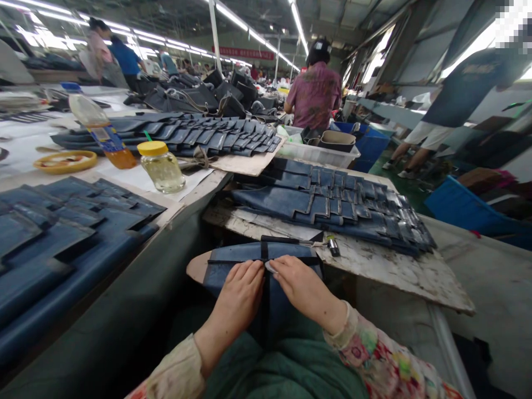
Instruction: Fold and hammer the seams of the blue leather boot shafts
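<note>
A blue leather-like piece (pixel 236 254) with black strips crossing it lies over a tan pointed board (pixel 198 268) in front of me. My left hand (pixel 244 288) rests on the piece, its fingers together and pressed down beside the vertical black strip. On the other side of that strip, my right hand (pixel 301 285) pinches a small pale object (pixel 270 267) against the piece. The fingertips of both hands nearly meet. Just beyond the piece lie a dark-handled tool (pixel 282 240) and a small metallic and black cylinder (pixel 333 246).
Stacks of blue panels lie on the left table (pixel 174 213) and the right board (pixel 415 282). A yellow-lidded jar (pixel 162 169), an orange-filled bottle (pixel 108 138) and a yellow dish (pixel 65 162) stand left. A white bin (pixel 324 152) and several people are beyond.
</note>
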Available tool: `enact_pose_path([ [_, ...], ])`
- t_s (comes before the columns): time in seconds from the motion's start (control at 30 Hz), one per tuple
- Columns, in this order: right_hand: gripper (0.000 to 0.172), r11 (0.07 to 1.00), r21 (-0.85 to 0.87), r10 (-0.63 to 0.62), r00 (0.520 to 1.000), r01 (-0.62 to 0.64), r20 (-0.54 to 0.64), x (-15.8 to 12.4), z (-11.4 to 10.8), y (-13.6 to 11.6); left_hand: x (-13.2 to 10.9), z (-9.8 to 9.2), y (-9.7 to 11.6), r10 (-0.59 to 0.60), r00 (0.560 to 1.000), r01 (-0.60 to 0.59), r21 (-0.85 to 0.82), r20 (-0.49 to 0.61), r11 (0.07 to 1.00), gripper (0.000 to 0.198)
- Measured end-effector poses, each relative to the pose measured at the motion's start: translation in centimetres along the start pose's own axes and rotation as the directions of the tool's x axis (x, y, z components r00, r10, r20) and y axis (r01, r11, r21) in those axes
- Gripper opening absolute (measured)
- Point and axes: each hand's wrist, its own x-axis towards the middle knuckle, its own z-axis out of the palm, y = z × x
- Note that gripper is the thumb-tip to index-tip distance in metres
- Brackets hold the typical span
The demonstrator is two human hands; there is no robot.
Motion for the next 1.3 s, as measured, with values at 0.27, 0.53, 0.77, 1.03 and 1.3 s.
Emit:
enact_pose_path([
  [0.27,0.037,0.989,-0.151,0.007,0.998,0.003,0.066,0.9,0.2,-1.0,0.4,0.1,0.0,-0.011,1.000,0.011,-0.040,-0.004,0.999,0.026],
  [0.53,0.035,0.980,-0.193,-0.028,0.997,0.042,0.077,2.7,0.6,-1.1,0.5,-0.4,-0.3,-0.065,0.998,0.066,-0.015,0.025,0.998,0.028],
  [0.77,0.032,0.996,-0.041,-0.080,0.993,0.077,-0.086,1.8,1.0,0.5,-1.1,-0.8,-0.4,-0.057,0.997,0.057,-0.014,-0.043,0.998,0.034],
  [1.03,0.031,0.978,0.004,-0.209,0.973,0.210,-0.100,1.7,0.8,0.0,-2.2,-1.8,-1.6,-0.142,0.989,0.146,0.076,-0.048,0.986,0.033],
  [1.3,0.028,0.974,-0.081,-0.213,0.977,0.210,-0.027,3.8,2.6,-2.2,-3.4,-1.7,-3.1,-0.160,0.986,0.164,0.107,-0.036,0.981,0.034],
])
